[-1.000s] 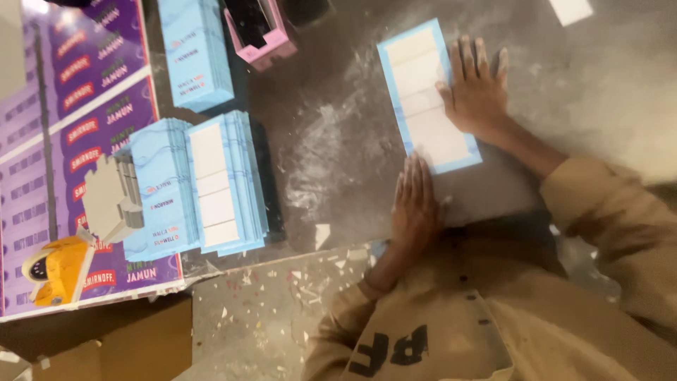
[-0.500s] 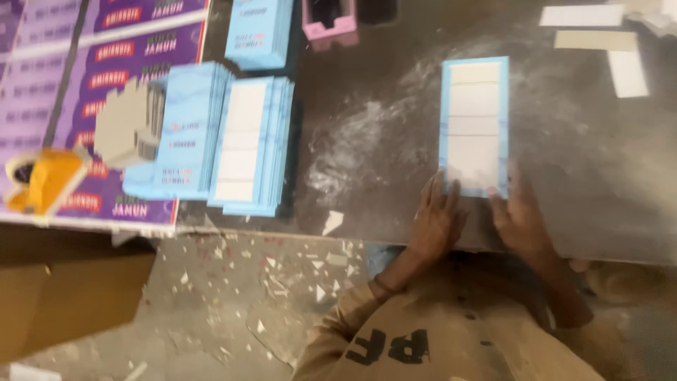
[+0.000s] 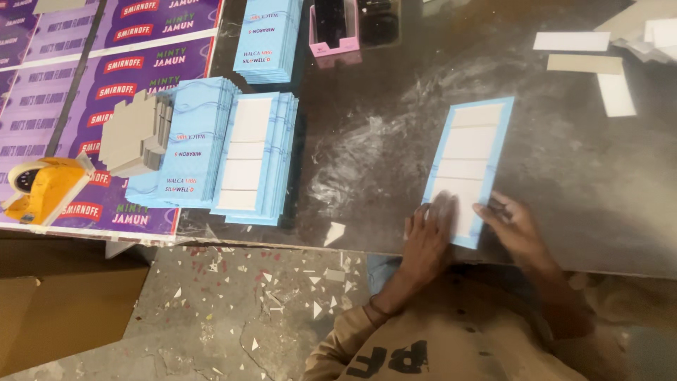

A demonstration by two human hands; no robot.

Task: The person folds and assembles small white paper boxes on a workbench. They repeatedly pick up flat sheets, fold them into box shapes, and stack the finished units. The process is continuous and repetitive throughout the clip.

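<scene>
- Blue card (image 3: 467, 169) with four pale panels lies flat on the dark table (image 3: 564, 176), near the table's front edge, a little right of the middle.
- Its long axis runs from the front edge away toward the back edge, leaning slightly to the right at the far end.
- Left hand (image 3: 428, 236) rests palm down on the card's near left corner, fingers spread and flat; it grips nothing, only presses.
- Right hand (image 3: 513, 224) lies at the card's near right corner, fingers stretched toward the card edge and touching it; open, pinching nothing that can be seen.
- Both hands sit at the card's near end, so nearly the whole card stretches away from them, toward the back of the table.
- Left hand covers more of the card; right hand sits mostly on bare table just beside it.
- Well to the left, near the table's left edge, stand two stacks of the same blue cards (image 3: 226, 152), one showing the pale panels, one the printed face.
- Grey board pieces (image 3: 134, 134) lean just beside those stacks, over purple printed sheets (image 3: 92, 85).
- Yellow tape dispenser (image 3: 42, 187) sits at the front left corner.
- Pink box (image 3: 335, 32) and a third blue stack (image 3: 268, 39) lie at the back edge.
- White strips (image 3: 599, 67) lie toward the back right corner, well apart from the hands.
</scene>
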